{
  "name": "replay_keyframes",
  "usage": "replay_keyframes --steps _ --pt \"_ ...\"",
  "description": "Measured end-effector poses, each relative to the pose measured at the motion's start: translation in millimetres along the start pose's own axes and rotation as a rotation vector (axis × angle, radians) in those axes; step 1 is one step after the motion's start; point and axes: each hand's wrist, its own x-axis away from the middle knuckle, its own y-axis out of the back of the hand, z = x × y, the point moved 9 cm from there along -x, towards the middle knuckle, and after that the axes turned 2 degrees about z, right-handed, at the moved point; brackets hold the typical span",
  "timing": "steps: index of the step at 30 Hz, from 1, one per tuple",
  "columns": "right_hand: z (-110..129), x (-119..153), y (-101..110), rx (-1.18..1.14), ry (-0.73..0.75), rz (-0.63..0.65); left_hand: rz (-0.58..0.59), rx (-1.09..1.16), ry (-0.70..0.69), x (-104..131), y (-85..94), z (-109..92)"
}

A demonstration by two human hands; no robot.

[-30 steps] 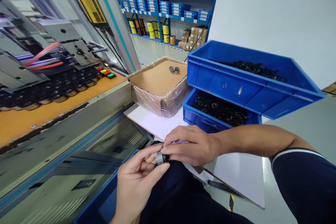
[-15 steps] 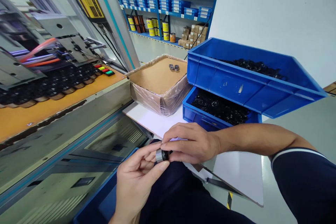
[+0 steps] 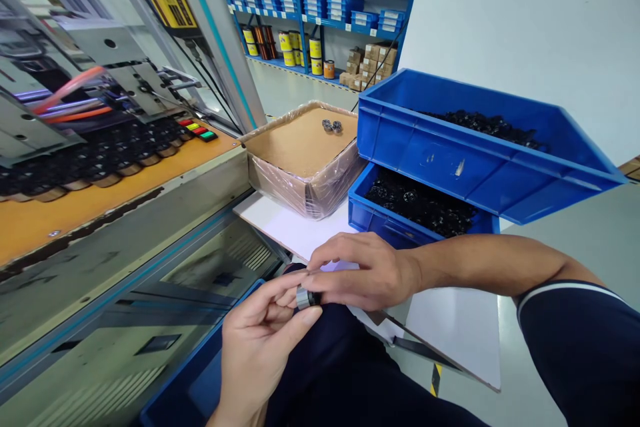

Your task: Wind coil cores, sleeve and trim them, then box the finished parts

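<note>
Above my lap, my left hand (image 3: pixel 257 337) pinches a small silver metal ring (image 3: pixel 303 298) between thumb and fingers. A black plastic part (image 3: pixel 315 298) sits at the ring's right end. My right hand (image 3: pixel 363 272) comes in from the right with its fingers closed on that black part; the fingers cover much of it. Whether the black part is fully seated in the ring cannot be made out. Behind my hands, a blue bin (image 3: pixel 356 208) holds many black plastic parts, and a second blue bin (image 3: pixel 480 173) with more sits tilted above it.
A plastic-wrapped cardboard box (image 3: pixel 280 147) carries a few small metal-and-black pieces (image 3: pixel 332 126) on top. At left, a machine (image 3: pixel 95 47) stands over rows of black-topped cylinders (image 3: pixel 105 173) on an orange surface (image 3: pixel 30 233). A white board (image 3: pixel 280 217) supports the box; blue shelving (image 3: pixel 320 20) stands behind.
My right fingers have shifted slightly left, closer against the ring, and less of the black part shows. My left hand has hardly moved.
</note>
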Motion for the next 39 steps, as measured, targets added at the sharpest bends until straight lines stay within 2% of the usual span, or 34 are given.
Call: replay_keyframes --steps 3,8,23,30,34,39 --pt "-0.4 0.5 -1.3 0.013 -0.007 0.007 0.024 0.002 -0.023 -1.2 -1.5 -1.6" --pt "-1.2 1.6 -1.0 0.022 -0.021 -0.006 -0.031 0.029 -0.005 0.3 -0.7 -2.1" --pt "16.8 4.3 -4.6 0.218 0.187 0.032 0.126 -0.094 -0.073 -8.7 6.9 -1.9" --pt "13.1 4.3 -7.6 0.208 0.154 0.025 0.061 0.046 -0.114 -3.0 -6.6 6.3" --pt "6.0 0.8 -1.5 0.088 0.043 -0.022 -0.031 -0.046 -0.237 -1.2 -2.4 -2.7" --pt "-2.4 -1.5 2.0 -0.116 -0.118 -0.039 0.12 -0.388 -0.545 1.1 -10.4 -40.7"
